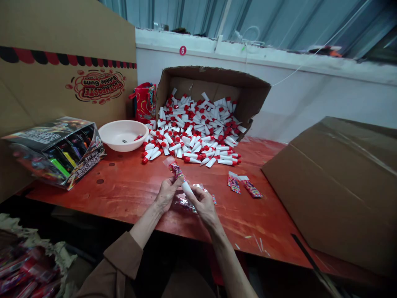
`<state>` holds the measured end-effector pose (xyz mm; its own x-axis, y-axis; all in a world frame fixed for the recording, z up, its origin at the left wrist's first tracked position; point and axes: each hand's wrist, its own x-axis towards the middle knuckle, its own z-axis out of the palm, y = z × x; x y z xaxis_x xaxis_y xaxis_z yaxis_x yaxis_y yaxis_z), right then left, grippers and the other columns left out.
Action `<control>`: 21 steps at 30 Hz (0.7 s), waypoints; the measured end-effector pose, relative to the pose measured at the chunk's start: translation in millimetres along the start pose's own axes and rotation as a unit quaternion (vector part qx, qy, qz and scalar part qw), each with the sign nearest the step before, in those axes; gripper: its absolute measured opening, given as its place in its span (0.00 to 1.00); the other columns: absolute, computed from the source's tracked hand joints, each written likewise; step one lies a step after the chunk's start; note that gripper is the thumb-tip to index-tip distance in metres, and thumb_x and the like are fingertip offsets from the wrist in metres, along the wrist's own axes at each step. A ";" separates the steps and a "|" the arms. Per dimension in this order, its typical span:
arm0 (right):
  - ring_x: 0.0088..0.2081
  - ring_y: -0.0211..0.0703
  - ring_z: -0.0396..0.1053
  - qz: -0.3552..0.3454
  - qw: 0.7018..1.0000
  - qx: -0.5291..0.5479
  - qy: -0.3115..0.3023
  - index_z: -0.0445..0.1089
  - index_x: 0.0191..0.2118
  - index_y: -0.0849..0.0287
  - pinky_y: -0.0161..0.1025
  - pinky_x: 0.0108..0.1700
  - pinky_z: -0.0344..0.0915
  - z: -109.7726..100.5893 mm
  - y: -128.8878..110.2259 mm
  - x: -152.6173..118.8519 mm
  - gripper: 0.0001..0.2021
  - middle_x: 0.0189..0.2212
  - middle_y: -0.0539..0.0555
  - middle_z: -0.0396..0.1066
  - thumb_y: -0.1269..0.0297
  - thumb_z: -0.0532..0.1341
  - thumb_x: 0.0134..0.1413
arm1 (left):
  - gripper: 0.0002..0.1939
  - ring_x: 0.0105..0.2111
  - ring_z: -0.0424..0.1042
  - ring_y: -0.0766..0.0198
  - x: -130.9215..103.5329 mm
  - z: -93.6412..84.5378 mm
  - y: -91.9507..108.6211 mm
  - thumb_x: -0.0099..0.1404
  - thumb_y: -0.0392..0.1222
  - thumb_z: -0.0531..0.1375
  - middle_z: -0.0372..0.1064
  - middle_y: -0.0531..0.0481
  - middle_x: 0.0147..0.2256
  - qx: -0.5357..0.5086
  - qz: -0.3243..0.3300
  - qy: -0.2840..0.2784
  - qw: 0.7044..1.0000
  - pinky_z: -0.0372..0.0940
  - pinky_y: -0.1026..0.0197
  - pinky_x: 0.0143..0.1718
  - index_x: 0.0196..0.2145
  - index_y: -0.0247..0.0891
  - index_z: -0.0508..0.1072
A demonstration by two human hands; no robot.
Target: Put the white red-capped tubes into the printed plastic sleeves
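Near the table's front edge, my left hand (166, 193) pinches a small printed plastic wrapper (175, 169), its clear end pointing up and left. My right hand (203, 203) holds a white tube (187, 188) by its lower part. The tube's upper end meets the wrapper; whether it is inside cannot be made out. Clear wrappers (186, 201) lie on the table beneath and between my hands. Two printed packets (252, 188) rest to the right. Beyond my hands, many white tubes with red caps (198, 132) spill from a tipped cardboard box (257, 93).
A pale bowl (124, 134) and a display box of colourful items (58, 149) stand on the left of the red table (133, 182). Large cartons (341, 182) flank both sides. Filled packets (31, 269) lie in a sack at the lower left.
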<state>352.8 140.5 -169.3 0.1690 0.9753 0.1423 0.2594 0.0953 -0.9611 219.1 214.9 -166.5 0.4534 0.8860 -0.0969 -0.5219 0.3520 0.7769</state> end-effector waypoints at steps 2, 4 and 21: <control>0.28 0.42 0.66 0.026 0.999 0.023 0.000 0.74 0.44 0.57 0.36 0.29 0.61 -0.9 5.0 -3.8 0.18 0.30 0.52 0.72 0.48 0.61 0.58 | 0.22 0.34 0.73 0.61 1.3 -0.4 9.3 0.51 0.53 0.72 0.75 0.42 0.35 0.007 0.020 0.019 1.000 0.67 0.60 0.37 0.35 0.31 0.76; 0.26 0.40 0.62 0.017 1.000 -0.005 0.007 0.73 0.37 0.57 0.35 0.27 0.57 -3.4 8.5 -10.0 0.16 0.25 0.50 0.67 0.48 0.60 0.58 | 0.23 0.35 0.73 0.61 2.5 -1.9 17.9 0.51 0.52 0.72 0.76 0.41 0.36 0.014 0.031 0.027 0.999 0.67 0.60 0.37 0.35 0.31 0.77; 0.24 0.36 0.57 -0.021 0.999 0.036 -0.014 0.65 0.24 0.58 0.34 0.27 0.55 0.8 16.7 -24.3 0.21 0.21 0.48 0.62 0.47 0.58 0.61 | 0.22 0.34 0.76 0.60 -29.8 16.9 14.6 0.58 0.49 0.69 0.77 0.43 0.39 -0.096 0.017 -0.042 0.994 0.70 0.58 0.40 0.45 0.34 0.73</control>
<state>352.3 118.6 -189.0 0.1324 0.9752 0.1773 0.1971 0.1494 -0.9689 210.2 188.6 -141.8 0.4881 0.8727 -0.0146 -0.6623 0.3812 0.6450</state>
